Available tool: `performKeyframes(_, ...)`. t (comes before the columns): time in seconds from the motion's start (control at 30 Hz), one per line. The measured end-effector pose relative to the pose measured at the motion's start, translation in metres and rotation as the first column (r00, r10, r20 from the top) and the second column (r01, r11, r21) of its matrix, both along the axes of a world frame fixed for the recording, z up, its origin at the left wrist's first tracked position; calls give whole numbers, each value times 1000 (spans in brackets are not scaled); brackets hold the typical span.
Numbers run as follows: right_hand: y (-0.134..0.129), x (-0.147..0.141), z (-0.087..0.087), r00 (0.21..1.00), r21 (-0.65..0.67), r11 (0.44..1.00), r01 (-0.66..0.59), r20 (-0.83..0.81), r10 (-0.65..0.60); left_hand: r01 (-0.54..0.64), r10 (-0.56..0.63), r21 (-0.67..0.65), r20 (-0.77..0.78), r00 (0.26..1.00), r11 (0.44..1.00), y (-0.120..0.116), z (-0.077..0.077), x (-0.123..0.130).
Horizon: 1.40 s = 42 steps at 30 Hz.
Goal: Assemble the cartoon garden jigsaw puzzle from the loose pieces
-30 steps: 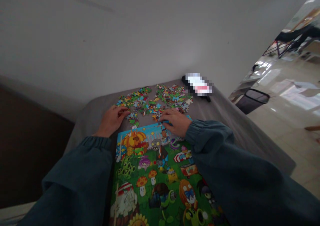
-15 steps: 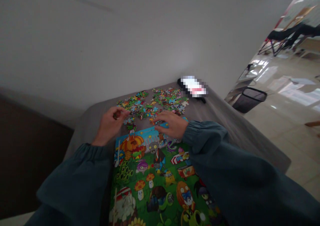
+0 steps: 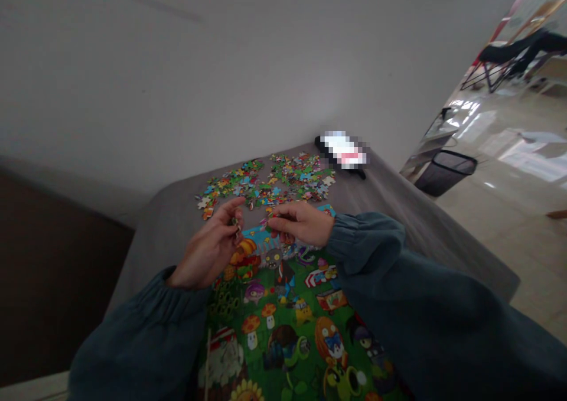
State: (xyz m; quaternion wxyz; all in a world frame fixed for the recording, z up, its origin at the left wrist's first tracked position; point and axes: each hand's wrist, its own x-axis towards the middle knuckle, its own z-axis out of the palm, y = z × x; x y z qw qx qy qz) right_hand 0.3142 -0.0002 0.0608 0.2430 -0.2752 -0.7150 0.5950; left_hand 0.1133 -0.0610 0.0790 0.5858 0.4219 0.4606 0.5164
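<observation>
My left hand (image 3: 210, 247) is over the upper left corner of a colourful cartoon picture sheet (image 3: 283, 312), its thumb and fingers closed on a small jigsaw piece (image 3: 237, 227). Opposite it, my right hand (image 3: 303, 222) pinches another jigsaw piece (image 3: 269, 222), partly covered by the fingertips, above the sheet's top edge. A short gap separates the two hands. Just beyond them a heap of loose jigsaw pieces (image 3: 301, 173) is spread over the grey cloth. The sheet shows a zombie, mushrooms and plants on green.
A grey cloth-covered table (image 3: 411, 235) stands against a pale wall (image 3: 266, 64). At its back right lies a phone (image 3: 343, 151) with a lit, blurred screen. On the tiled floor to the right are a dark bin (image 3: 445, 173) and a folding chair (image 3: 491, 64), with a person's dark-clothed legs nearby.
My left hand has moved right and nearer, from the heap's left side to above the sheet. My right hand's fingers have closed on a piece.
</observation>
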Motion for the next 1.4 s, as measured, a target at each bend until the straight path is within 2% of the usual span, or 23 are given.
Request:
performKeyframes(0.13,-3,-1,-1,998,-75,995,-64,-32,62,19,-18,15,-86,996,1000,-5,-5,4)
performKeyframes(0.37,-3,0,-7,999,-116,993,-32,-45,27,-99,110,72,-175,978,992,-8,-14,10)
performKeyframes(0.53,-3,-1,-8,1000,-18,1000,22,-19,-23,-162,163,18,-88,983,987,-9,-13,14)
performKeyframes(0.67,-2,-1,-10,999,87,996,11,39,-15,-195,196,38,-36,980,980,-10,-12,17)
performKeyframes(0.87,-3,0,-10,998,110,994,-15,64,8,-147,147,47,4,989,988,-14,-11,18)
performKeyframes(1.07,-4,0,-12,999,98,994,-37,40,33,-89,92,54,-46,995,995,-18,-9,20)
performKeyframes(1.27,-4,0,-10,997,76,995,-69,41,66,-98,103,56,-87,991,994,-18,-9,21)
performKeyframes(1.4,-4,1,-9,995,89,992,-88,46,84,-107,108,37,-42,993,994,-17,-10,21)
